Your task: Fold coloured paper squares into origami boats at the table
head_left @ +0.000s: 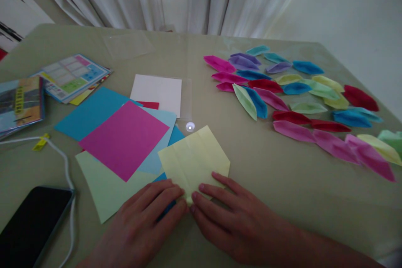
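A creased pale yellow paper square (194, 159) lies on the table in front of me. My left hand (141, 222) and my right hand (232, 217) meet at its near corner, fingertips pressing down on the folded corner. Both hands lie fairly flat, fingers together. Just left of the yellow sheet is a loose pile of coloured sheets: a magenta square (124, 138) on top, light blue and blue sheets (91, 113) under it, a pale green sheet (103, 188) nearest me.
Several folded paper boats (295, 96) in pink, blue, green, yellow, red and purple cover the right side of the table. A white sheet (157, 92) lies behind the pile. A phone (31, 222) with a white cable (63, 163) sits at near left; booklets (72, 75) at far left.
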`<state>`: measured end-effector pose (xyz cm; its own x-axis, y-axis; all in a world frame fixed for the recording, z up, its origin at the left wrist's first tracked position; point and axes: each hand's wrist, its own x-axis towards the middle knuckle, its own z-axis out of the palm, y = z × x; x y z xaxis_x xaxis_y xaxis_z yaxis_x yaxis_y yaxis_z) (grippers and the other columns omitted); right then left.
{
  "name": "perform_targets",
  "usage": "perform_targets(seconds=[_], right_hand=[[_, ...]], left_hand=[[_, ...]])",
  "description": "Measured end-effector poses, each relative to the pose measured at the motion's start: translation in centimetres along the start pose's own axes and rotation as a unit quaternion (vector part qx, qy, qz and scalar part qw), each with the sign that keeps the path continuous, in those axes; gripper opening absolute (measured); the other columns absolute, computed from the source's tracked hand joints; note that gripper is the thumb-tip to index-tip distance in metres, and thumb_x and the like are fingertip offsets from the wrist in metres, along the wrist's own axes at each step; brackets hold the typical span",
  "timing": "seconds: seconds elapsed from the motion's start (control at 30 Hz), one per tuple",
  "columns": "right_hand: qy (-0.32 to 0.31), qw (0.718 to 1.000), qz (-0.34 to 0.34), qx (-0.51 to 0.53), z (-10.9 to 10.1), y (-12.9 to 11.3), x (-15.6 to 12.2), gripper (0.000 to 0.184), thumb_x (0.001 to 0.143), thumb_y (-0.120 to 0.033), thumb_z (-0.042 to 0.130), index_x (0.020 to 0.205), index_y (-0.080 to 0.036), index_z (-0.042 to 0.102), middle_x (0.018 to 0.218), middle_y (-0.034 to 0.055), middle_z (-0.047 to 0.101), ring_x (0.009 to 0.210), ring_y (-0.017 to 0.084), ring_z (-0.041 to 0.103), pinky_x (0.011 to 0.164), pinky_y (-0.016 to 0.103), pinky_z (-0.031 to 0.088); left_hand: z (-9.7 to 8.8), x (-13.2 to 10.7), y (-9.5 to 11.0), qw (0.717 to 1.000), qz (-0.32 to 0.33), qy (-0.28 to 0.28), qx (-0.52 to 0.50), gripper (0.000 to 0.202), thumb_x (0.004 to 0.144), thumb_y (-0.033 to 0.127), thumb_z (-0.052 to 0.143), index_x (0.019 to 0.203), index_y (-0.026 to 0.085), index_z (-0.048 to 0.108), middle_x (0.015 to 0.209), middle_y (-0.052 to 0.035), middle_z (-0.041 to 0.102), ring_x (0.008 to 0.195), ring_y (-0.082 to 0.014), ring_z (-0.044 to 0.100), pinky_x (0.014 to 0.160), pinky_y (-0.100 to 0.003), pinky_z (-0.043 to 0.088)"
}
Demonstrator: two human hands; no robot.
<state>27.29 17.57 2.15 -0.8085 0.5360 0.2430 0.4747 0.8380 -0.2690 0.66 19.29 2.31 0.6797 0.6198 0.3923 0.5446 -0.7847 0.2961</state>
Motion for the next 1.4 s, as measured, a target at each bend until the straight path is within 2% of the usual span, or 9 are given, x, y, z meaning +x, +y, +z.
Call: perform_targets(seconds=[0.13, 0.27, 0.4, 0.6, 0.83, 1.03, 1.17, 1.3, 1.4], right_hand=[[0.002, 1.0, -0.002, 0.001, -0.1, 0.2, -0.1, 0.027, 0.11, -0.016, 0.052, 0.125, -0.013, 0.074, 0.122, 0.0088, 0.079, 0.12, 0.025, 0.069, 0.127, 0.052, 0.042], [0.002, 1.0, 0.0, 0.014, -0.1, 0.2, -0.1, 0.028, 0.109, -0.016, 0.053, 0.128, -0.011, 0.073, 0.119, 0.0108, 0.079, 0.119, 0.025, 0.069, 0.128, 0.051, 0.04], [-0.007, 0.999, 0.015, 0.03, -0.3, 0.2, 0.0, 0.03, 0.107, -0.013, 0.055, 0.134, -0.008, 0.069, 0.118, 0.0121, 0.078, 0.118, 0.024, 0.07, 0.127, 0.049, 0.042], [-0.019, 1.0, -0.01, 0.019, -0.7, 0.2, 0.0, 0.024, 0.107, -0.018, 0.057, 0.122, -0.012, 0.074, 0.115, 0.0118, 0.078, 0.119, 0.028, 0.07, 0.125, 0.054, 0.044], [0.002, 0.999, 0.02, 0.044, -0.6, 0.2, -0.3, 0.023, 0.107, -0.016, 0.058, 0.123, -0.011, 0.073, 0.117, 0.0115, 0.079, 0.122, 0.024, 0.069, 0.128, 0.048, 0.042], [-0.014, 0.995, 0.049, 0.088, -0.7, 0.3, 0.0, 0.018, 0.107, -0.016, 0.061, 0.121, -0.013, 0.072, 0.114, 0.0084, 0.08, 0.12, 0.02, 0.071, 0.127, 0.043, 0.043], [-0.002, 0.989, 0.077, 0.129, -0.9, 0.3, 0.1, 0.013, 0.107, -0.016, 0.063, 0.115, -0.015, 0.073, 0.116, 0.0058, 0.081, 0.122, 0.018, 0.072, 0.129, 0.036, 0.041], [-0.003, 0.988, 0.073, 0.137, -0.9, 0.4, -0.2, 0.015, 0.108, -0.018, 0.062, 0.119, -0.013, 0.072, 0.119, 0.0056, 0.081, 0.126, 0.019, 0.071, 0.132, 0.04, 0.037], [0.018, 0.989, 0.066, 0.129, -0.9, 0.5, -0.3, 0.013, 0.109, -0.017, 0.061, 0.113, -0.013, 0.073, 0.115, 0.0057, 0.082, 0.125, 0.018, 0.072, 0.132, 0.04, 0.036]], left_hand=[[-0.5, 0.3, 0.1, 1.0, 0.0, 0.002, 0.029, 0.045, 0.116, 0.018, 0.03, 0.114, 0.022, 0.075, 0.108, 0.0007, 0.081, 0.104, -0.0151, 0.071, 0.101, -0.023, 0.054], [-0.2, 0.3, 0.3, 0.999, -0.002, 0.009, 0.036, 0.045, 0.114, 0.015, 0.03, 0.114, 0.021, 0.074, 0.106, -0.001, 0.081, 0.101, -0.0162, 0.071, 0.1, -0.024, 0.057], [-0.2, 0.0, 0.3, 0.999, 0.01, -0.006, 0.041, 0.043, 0.112, 0.014, 0.033, 0.117, 0.022, 0.075, 0.109, -0.0007, 0.081, 0.107, -0.0171, 0.07, 0.101, -0.024, 0.056], [-0.5, -0.1, 0.3, 0.999, 0.005, 0.003, 0.039, 0.046, 0.114, 0.015, 0.03, 0.117, 0.022, 0.076, 0.112, 0.001, 0.081, 0.111, -0.0156, 0.069, 0.108, -0.022, 0.051], [-0.4, -0.5, 0.5, 0.999, 0.017, -0.02, 0.047, 0.046, 0.113, 0.014, 0.032, 0.12, 0.023, 0.076, 0.118, 0.0017, 0.081, 0.117, -0.018, 0.067, 0.115, -0.027, 0.043], [0.0, -1.6, 0.9, 0.998, 0.003, -0.044, 0.047, 0.05, 0.114, 0.016, 0.027, 0.123, 0.022, 0.076, 0.127, -0.0003, 0.077, 0.127, -0.0197, 0.061, 0.132, -0.034, 0.022], [0.1, -2.5, 1.3, 0.994, 0.062, -0.079, 0.038, 0.044, 0.11, 0.009, 0.038, 0.129, 0.023, 0.074, 0.136, 0.0011, 0.073, 0.132, -0.0214, 0.059, 0.135, -0.041, 0.019], [0.7, -3.1, 2.8, 0.996, 0.007, -0.066, 0.059, 0.034, 0.109, 0.019, 0.046, 0.13, 0.021, 0.073, 0.137, -0.0015, 0.073, 0.136, -0.0235, 0.056, 0.137, -0.043, 0.018], [1.2, -3.3, 3.8, 0.994, -0.007, -0.059, 0.087, 0.034, 0.108, 0.021, 0.048, 0.131, 0.019, 0.073, 0.136, -0.0044, 0.073, 0.138, -0.0246, 0.054, 0.137, -0.044, 0.018]])
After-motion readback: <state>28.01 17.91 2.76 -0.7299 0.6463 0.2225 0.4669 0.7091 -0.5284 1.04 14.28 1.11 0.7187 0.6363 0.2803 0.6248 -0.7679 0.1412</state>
